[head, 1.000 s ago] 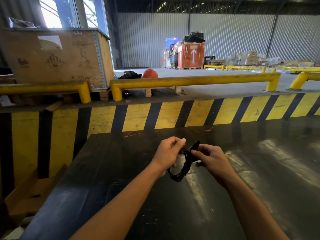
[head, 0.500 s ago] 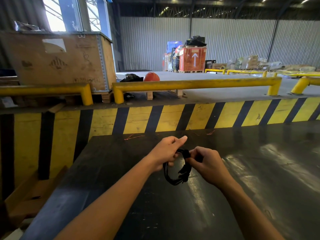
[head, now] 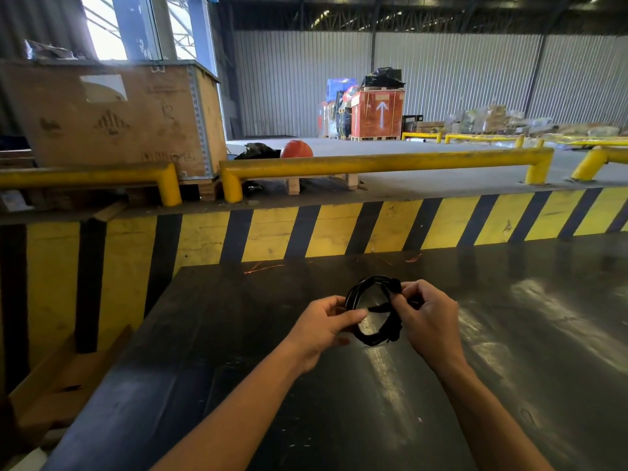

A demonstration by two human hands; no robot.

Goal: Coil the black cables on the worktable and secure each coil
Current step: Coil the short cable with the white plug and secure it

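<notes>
Pinching the coil (head: 372,309) from both sides, the two hands hold it up just above the dark worktable (head: 509,351) — the left hand (head: 323,326) with thumb and curled fingers clamped on the left arc of the loop, the right hand (head: 424,316) with its fingertips closed on the bunched strands at the upper right, where a thicker knot or wrap of black cable seems to sit. The loop stands roughly upright, open in the middle so the shiny tabletop shows through it. The step in hand looks like the securing one: the turns are gathered and what remains is binding them so they cannot spring apart. To do it well, the left hand should keep all the turns squeezed flat together while the right works the tail or tie snugly round the bundle — loosen the left pinch too soon and the inner turns are likely to slide out. Whether a separate tie is used or the cable's own end, I cannot tell; it is all black on black. Beyond the table runs a yellow-and-black striped wall (head: 339,232), yellow rails (head: 373,163), a big wooden crate (head: 112,117) and a red crate (head: 377,112) far back.
</notes>
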